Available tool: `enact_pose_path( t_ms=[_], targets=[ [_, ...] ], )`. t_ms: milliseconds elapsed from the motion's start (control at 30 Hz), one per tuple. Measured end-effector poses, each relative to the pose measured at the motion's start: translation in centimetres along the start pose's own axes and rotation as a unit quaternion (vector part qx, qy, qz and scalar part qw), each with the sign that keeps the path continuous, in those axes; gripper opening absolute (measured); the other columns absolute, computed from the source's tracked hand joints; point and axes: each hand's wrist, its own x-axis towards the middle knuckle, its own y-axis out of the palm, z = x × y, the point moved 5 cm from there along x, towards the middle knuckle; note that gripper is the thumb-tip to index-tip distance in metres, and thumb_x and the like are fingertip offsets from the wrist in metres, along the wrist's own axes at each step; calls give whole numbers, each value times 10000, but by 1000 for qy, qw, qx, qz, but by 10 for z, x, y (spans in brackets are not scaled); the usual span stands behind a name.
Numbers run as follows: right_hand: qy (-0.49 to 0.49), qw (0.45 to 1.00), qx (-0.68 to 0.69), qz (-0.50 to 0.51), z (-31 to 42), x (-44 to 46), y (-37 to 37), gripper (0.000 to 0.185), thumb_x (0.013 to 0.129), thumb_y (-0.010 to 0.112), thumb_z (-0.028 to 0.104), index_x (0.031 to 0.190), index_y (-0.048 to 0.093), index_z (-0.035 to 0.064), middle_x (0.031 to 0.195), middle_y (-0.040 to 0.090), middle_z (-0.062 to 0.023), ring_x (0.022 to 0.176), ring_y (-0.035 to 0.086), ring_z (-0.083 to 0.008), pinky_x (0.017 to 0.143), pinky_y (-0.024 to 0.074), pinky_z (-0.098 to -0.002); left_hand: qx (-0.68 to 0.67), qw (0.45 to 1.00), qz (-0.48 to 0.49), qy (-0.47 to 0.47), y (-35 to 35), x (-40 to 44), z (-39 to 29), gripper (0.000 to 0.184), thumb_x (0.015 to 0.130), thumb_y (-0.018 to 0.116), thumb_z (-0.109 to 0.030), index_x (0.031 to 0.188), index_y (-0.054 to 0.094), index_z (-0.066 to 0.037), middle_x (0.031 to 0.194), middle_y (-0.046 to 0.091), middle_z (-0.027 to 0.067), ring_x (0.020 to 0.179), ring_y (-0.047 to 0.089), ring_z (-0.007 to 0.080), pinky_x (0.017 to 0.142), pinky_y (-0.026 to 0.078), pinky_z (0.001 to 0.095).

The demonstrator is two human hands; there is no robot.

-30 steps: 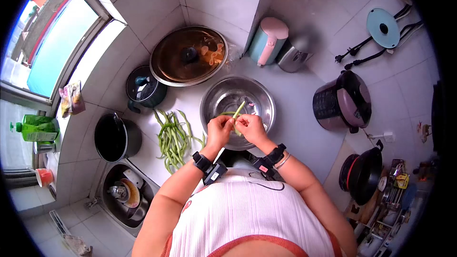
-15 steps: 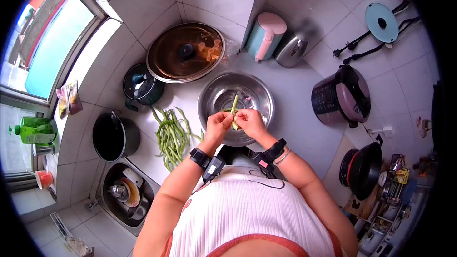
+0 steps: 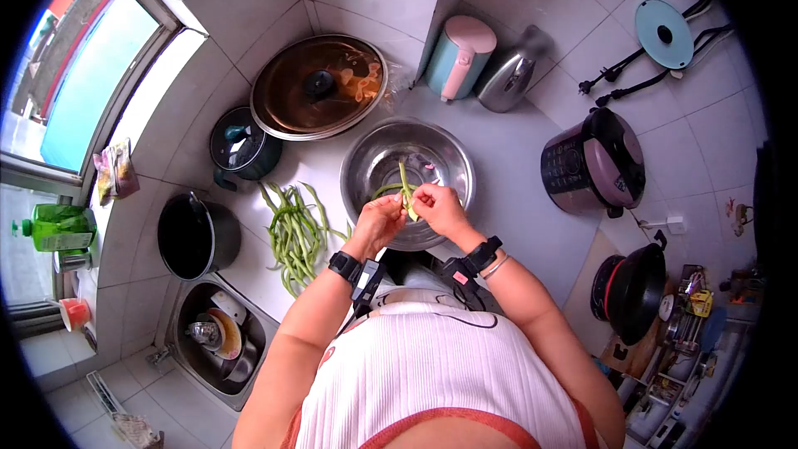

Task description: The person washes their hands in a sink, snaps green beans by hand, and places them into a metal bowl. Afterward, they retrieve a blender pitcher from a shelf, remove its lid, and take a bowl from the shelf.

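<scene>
A green bean stands nearly upright between my two hands, above a steel bowl. My left hand pinches it from the left, fingertips at its lower part. From the right, my right hand also pinches the bean with thumb and forefinger. My fingers hide part of it. Inside the bowl, some green pieces and small pinkish bits show near the hands. Left of the bowl, a pile of green beans lies on the white counter, with a few strays reaching toward my left wrist.
Behind the bowl are a large lidded pan, a small lidded pot, a pink-and-blue jug and a steel kettle. A dark pot and a sink lie left. A rice cooker and a wok stand right.
My fingertips have spread slightly apart along the bean, and its top has tilted a little left. The whole view has shifted slightly. The bean pile looks unchanged.
</scene>
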Motion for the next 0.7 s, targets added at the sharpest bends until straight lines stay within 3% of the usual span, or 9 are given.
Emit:
enact_pose_path(
  t_ms=[33, 67, 200, 233, 267, 400, 467, 633, 700],
  targets=[
    [-30, 992, -120, -23, 9, -2, -1, 84, 771, 582, 76, 753, 571, -6, 612, 580, -28, 551, 540, -62, 511, 438, -221, 13, 1000, -13, -14, 0, 0, 0, 99, 838, 566, -139, 834, 579, -41, 703, 561, 1, 586, 517, 68, 537, 441, 178],
    [-54, 985, -153, -51, 11, -3, -2, 91, 745, 598, 79, 745, 571, -9, 593, 586, -53, 540, 552, -72, 509, 442, -232, 13, 1000, -13, -16, 0, 1, 0, 99, 838, 566, -139, 834, 579, -41, 703, 561, 1, 586, 517, 68, 537, 441, 178],
    [-61, 984, -151, -70, 10, -5, -2, 86, 749, 593, 74, 750, 571, -9, 606, 590, -68, 536, 558, -87, 511, 445, -235, 166, 985, 13, 49, 7, 6, -11, 123, 845, 561, -155, 819, 567, -35, 644, 532, -10, 530, 473, 63, 487, 382, 176],
    [-56, 986, -131, -83, 11, -5, -4, 95, 740, 595, 90, 742, 569, -1, 614, 592, -89, 549, 580, -144, 517, 452, -266, 211, 975, -3, 72, 9, 6, -14, 131, 844, 566, -165, 810, 564, -38, 622, 514, -19, 514, 453, 60, 475, 366, 180],
    [-51, 988, -112, -96, 12, -6, -6, 104, 731, 596, 106, 734, 568, 7, 622, 593, -111, 562, 602, -202, 524, 459, -297, 211, 975, -2, 72, 8, 7, -14, 131, 844, 566, -165, 810, 564, -38, 622, 514, -19, 514, 453, 60, 475, 366, 180],
    [-83, 979, -162, -88, 16, -6, -9, 79, 725, 590, 84, 739, 559, 13, 662, 591, -112, 593, 593, -243, 539, 464, -324, 209, 976, 23, 50, 8, 10, -11, 78, 835, 553, -111, 829, 556, -34, 654, 522, -8, 535, 460, 65, 491, 370, 183],
    [-235, 922, -302, -67, 34, -11, -3, 55, 722, 580, 65, 754, 553, 28, 702, 581, -118, 623, 574, -284, 548, 461, -360, 179, 983, 23, 31, 8, 10, -9, 56, 830, 546, -88, 834, 552, -33, 667, 526, -4, 544, 462, 66, 496, 367, 182],
    [-230, 923, -295, -86, 26, -7, -3, 42, 737, 564, 71, 757, 548, 37, 728, 575, -131, 649, 567, -313, 546, 451, -387, 182, 979, 77, 49, 7, 22, -12, 48, 794, 539, -41, 842, 547, -39, 702, 541, 8, 583, 489, 78, 533, 394, 193],
    [-211, 924, -305, -95, 18, -4, -2, 51, 743, 562, 79, 754, 547, 32, 724, 576, -132, 652, 567, -318, 546, 449, -391, 226, 971, 52, 61, 7, 27, -13, 78, 786, 538, -33, 863, 550, -34, 713, 548, 13, 591, 493, 76, 536, 393, 194]
  ],
)
